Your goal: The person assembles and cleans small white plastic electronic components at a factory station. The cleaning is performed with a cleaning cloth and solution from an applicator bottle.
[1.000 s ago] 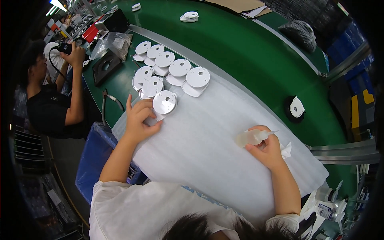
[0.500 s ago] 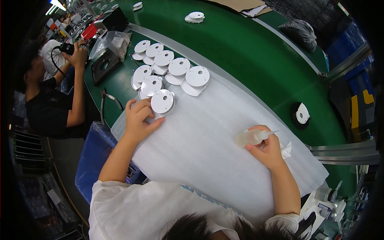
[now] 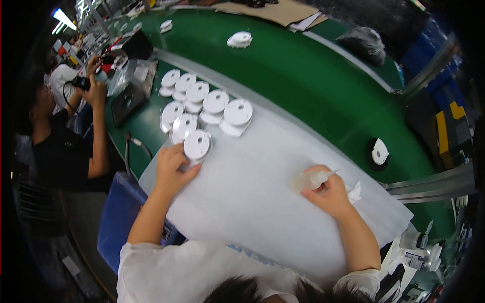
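Several white two-part round plastic pieces sit in two slanting rows at the left of a white foam sheet. Each has a disc with a hole, partly overlapping a second white part beneath. My left hand is at the nearest white round piece, its fingers and thumb closed about the lower left edge. To the right, over the sheet, my right hand is wrapped round a translucent squeeze bottle. The bottle lies tilted, its thin nozzle pointing up to the right, and is slightly blurred.
Behind the foam sheet runs a green conveyor belt carrying a white-and-black round part. Crumpled tissue lies beyond my right hand. Pliers and a blue bin are left, near a co-worker. Bottles stand right.
The whole view has shifted, so the pieces appear lower and farther left. My left hand stays at the same piece; my right hand still holds the bottle, now blurred by slight motion.
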Action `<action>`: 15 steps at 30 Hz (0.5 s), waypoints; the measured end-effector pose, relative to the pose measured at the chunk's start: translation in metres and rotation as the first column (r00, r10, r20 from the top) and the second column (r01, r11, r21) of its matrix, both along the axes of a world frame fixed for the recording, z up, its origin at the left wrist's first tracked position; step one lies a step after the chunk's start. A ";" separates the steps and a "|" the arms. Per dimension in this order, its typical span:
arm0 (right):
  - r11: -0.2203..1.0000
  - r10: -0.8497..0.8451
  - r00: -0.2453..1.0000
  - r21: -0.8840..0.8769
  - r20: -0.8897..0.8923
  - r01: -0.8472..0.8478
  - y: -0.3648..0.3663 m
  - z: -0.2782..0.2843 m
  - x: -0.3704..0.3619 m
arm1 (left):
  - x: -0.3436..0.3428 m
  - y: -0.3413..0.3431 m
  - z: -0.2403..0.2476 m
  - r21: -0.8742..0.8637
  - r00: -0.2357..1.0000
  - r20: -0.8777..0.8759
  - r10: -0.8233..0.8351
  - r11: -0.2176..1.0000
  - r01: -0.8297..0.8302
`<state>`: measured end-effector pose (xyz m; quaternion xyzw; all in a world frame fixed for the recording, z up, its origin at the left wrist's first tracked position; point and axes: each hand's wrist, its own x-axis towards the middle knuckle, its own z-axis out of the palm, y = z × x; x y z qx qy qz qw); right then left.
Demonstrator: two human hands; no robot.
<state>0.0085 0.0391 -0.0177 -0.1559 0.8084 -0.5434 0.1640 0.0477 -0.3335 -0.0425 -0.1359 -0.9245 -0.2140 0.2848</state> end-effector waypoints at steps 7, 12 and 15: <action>0.999 -0.011 0.996 0.051 -0.092 0.016 0.000 0.001 -0.006 | -0.005 0.005 0.013 0.015 0.998 0.049 0.033 0.999 -0.034; 0.994 0.064 0.985 0.098 -0.161 -0.049 0.002 0.000 -0.004 | 0.000 0.005 0.006 0.076 0.999 0.046 -0.002 0.997 -0.002; 0.987 0.116 0.975 0.131 -0.190 -0.092 -0.007 0.009 0.002 | 0.001 0.002 0.010 0.117 0.996 0.072 -0.050 0.992 0.041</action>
